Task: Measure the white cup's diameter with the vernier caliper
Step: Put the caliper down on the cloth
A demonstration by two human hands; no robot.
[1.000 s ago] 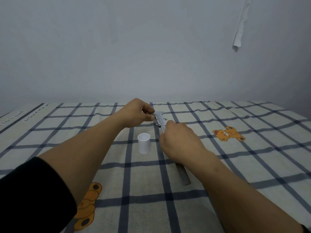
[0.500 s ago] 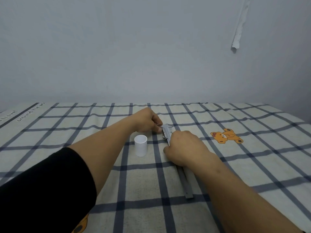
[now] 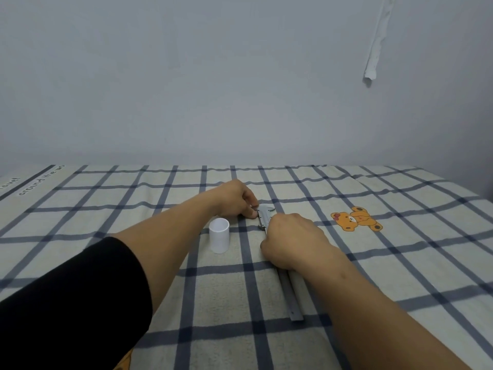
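A small white cup (image 3: pixel 219 238) stands upright on the checked cloth, open end up. Just right of it lies a grey metal vernier caliper (image 3: pixel 292 297), its beam running toward me and its jaw end pointing away. My left hand (image 3: pixel 234 199) pinches the jaw end behind the cup. My right hand (image 3: pixel 292 243) is closed over the slider part, hiding the middle of the caliper. The cup is apart from both hands and from the caliper jaws.
The cream cloth (image 3: pixel 106 198) with dark blue checks covers the whole surface up to a plain wall. An orange bear print (image 3: pixel 356 218) lies to the right. A torn white strip (image 3: pixel 374 49) hangs on the wall.
Both hands and the caliper's jaw end have come down toward the cloth and slightly nearer me. The cup has stayed where it was; the view has shifted a little.
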